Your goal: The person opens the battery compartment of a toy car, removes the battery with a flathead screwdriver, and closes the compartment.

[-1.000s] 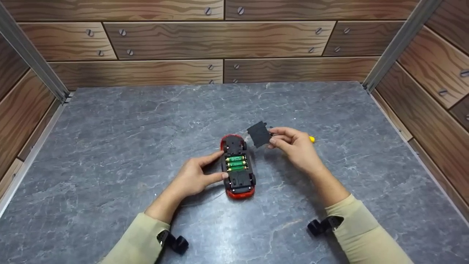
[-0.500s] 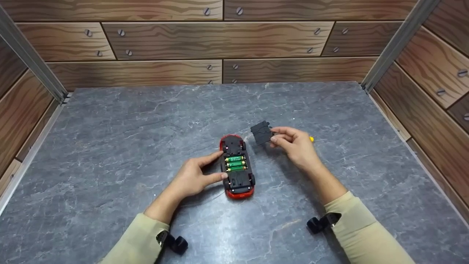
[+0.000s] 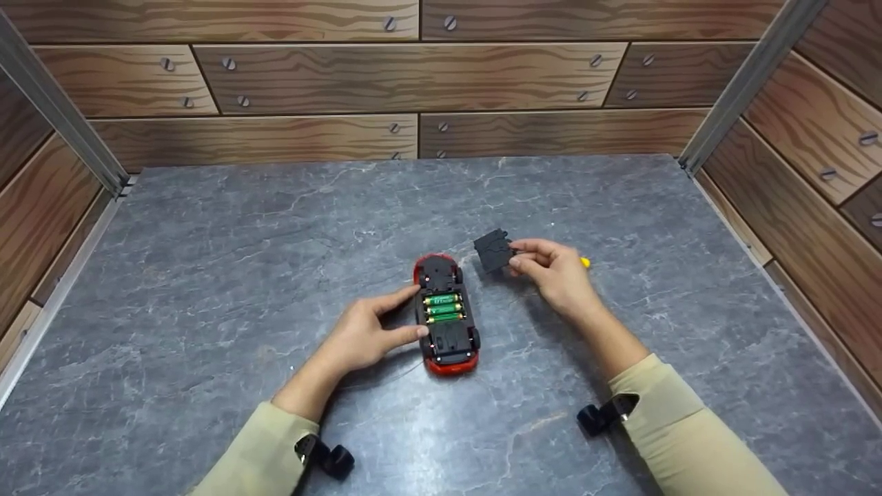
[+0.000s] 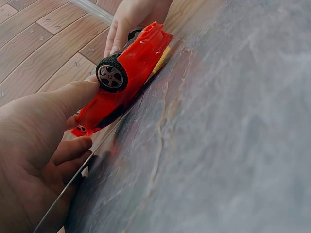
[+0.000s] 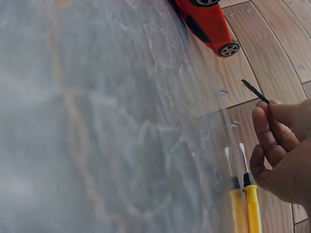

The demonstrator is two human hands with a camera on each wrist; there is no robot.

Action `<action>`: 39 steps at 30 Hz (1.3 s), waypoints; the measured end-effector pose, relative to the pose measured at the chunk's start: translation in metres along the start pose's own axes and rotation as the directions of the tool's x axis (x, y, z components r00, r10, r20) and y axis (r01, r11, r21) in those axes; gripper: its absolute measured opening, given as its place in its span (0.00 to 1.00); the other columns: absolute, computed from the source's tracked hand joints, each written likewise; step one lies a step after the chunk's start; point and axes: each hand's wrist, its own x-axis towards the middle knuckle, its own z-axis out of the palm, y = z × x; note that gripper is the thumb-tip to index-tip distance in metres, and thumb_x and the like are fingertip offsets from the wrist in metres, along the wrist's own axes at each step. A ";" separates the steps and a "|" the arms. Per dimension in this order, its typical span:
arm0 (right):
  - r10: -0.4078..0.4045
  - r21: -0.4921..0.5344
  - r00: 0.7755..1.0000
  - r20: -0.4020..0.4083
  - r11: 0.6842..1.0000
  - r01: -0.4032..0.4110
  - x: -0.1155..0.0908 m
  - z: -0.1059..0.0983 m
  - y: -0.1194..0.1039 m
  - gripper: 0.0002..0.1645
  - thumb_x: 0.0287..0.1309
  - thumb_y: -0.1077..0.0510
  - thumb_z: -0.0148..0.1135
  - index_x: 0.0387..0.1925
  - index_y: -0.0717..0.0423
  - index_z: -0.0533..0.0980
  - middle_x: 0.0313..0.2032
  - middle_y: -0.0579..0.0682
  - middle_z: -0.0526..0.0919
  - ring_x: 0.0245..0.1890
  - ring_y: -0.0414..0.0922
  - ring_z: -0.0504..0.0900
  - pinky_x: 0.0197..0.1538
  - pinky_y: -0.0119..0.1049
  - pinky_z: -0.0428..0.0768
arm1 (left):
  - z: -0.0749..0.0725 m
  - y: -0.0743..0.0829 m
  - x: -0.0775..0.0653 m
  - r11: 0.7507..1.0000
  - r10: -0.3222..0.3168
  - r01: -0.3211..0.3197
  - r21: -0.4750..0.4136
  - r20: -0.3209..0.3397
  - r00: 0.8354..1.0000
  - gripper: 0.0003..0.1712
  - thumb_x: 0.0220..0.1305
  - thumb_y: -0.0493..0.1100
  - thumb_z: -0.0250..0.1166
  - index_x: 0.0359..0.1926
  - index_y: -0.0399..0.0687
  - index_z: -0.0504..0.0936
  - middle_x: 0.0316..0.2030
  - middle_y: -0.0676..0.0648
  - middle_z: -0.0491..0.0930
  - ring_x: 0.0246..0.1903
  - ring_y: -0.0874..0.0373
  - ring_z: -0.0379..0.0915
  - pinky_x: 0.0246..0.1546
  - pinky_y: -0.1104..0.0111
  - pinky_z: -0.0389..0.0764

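A red toy car [image 3: 451,365] lies upside down on the table, its black underside facing up. In its uncovered battery compartment sit three green batteries [image 3: 443,309] side by side. My left hand [image 3: 362,331] touches the car's left side, with the straight thumb and index finger spread along it; the thumb is by a wheel [image 4: 112,75] in the left wrist view. My right hand [image 3: 555,275] pinches a black battery cover [image 3: 493,251] between thumb and fingers, raised to the right of the car. Edge-on, the thin cover [image 5: 255,91] shows in the right wrist view.
A screwdriver with a yellow handle [image 5: 252,208] lies beside my right hand; in the head view the hand mostly hides it. The grey marbled table [image 3: 275,227] is enclosed by wood-patterned walls [image 3: 413,76] at the back and sides.
The battery cover has shifted slightly right, away from the car, and tilted a little in my right hand. My left hand and the car stay in place.
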 end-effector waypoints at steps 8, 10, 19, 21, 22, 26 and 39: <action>0.066 -0.091 0.998 -0.005 0.994 -0.066 0.002 -0.002 0.002 0.19 0.69 0.69 0.67 0.59 0.72 0.81 0.42 0.63 0.90 0.35 0.39 0.88 0.46 0.31 0.87 | 0.001 0.000 0.000 1.000 -0.006 0.006 -0.009 0.002 1.000 0.43 0.59 0.55 0.81 0.74 0.58 0.77 0.69 0.41 0.77 0.71 0.45 0.71 0.75 0.51 0.66; 0.075 -0.100 0.997 -0.006 0.992 -0.075 0.002 -0.002 0.003 0.19 0.69 0.69 0.67 0.59 0.71 0.81 0.42 0.62 0.90 0.34 0.39 0.87 0.44 0.29 0.86 | 0.001 0.000 0.000 1.000 -0.002 0.002 -0.003 0.001 1.000 0.42 0.60 0.55 0.81 0.74 0.58 0.77 0.69 0.42 0.77 0.71 0.47 0.71 0.75 0.52 0.66; 0.093 -0.159 0.996 0.010 0.983 -0.091 0.007 0.001 0.008 0.18 0.68 0.68 0.69 0.58 0.68 0.83 0.40 0.59 0.91 0.34 0.39 0.86 0.40 0.27 0.83 | 0.000 0.000 0.000 1.000 0.007 -0.007 0.007 -0.005 1.000 0.41 0.60 0.53 0.81 0.74 0.57 0.78 0.68 0.44 0.78 0.71 0.49 0.71 0.75 0.54 0.66; 0.094 -0.170 0.996 0.006 0.981 -0.091 0.008 0.002 0.009 0.18 0.68 0.68 0.69 0.58 0.68 0.83 0.39 0.58 0.91 0.33 0.39 0.86 0.38 0.26 0.83 | 0.000 0.000 0.000 1.000 0.006 -0.006 0.008 -0.004 1.000 0.41 0.60 0.53 0.81 0.74 0.57 0.78 0.69 0.44 0.78 0.71 0.49 0.71 0.75 0.54 0.66; 0.095 -0.174 0.995 0.006 0.980 -0.092 0.009 0.002 0.010 0.19 0.67 0.68 0.70 0.58 0.67 0.83 0.39 0.58 0.91 0.32 0.38 0.85 0.38 0.26 0.83 | 0.000 0.000 0.000 1.000 0.006 -0.006 0.008 -0.004 1.000 0.42 0.60 0.53 0.81 0.74 0.57 0.78 0.69 0.44 0.78 0.71 0.49 0.71 0.75 0.54 0.66; 0.111 -0.192 0.994 -0.003 0.975 -0.109 0.010 0.002 0.012 0.19 0.66 0.67 0.71 0.58 0.66 0.84 0.37 0.54 0.90 0.31 0.38 0.85 0.37 0.26 0.83 | 0.001 0.000 0.000 1.000 0.010 -0.010 0.004 -0.002 1.000 0.42 0.60 0.53 0.81 0.74 0.56 0.78 0.69 0.43 0.77 0.71 0.48 0.71 0.75 0.53 0.66; 0.100 -0.221 0.995 0.029 0.971 -0.091 0.012 0.003 0.015 0.19 0.65 0.67 0.72 0.56 0.68 0.84 0.37 0.55 0.90 0.31 0.37 0.85 0.38 0.27 0.84 | 0.000 0.000 0.000 1.000 0.007 -0.007 0.005 -0.005 1.000 0.42 0.60 0.54 0.81 0.74 0.59 0.78 0.68 0.44 0.78 0.71 0.48 0.70 0.75 0.52 0.65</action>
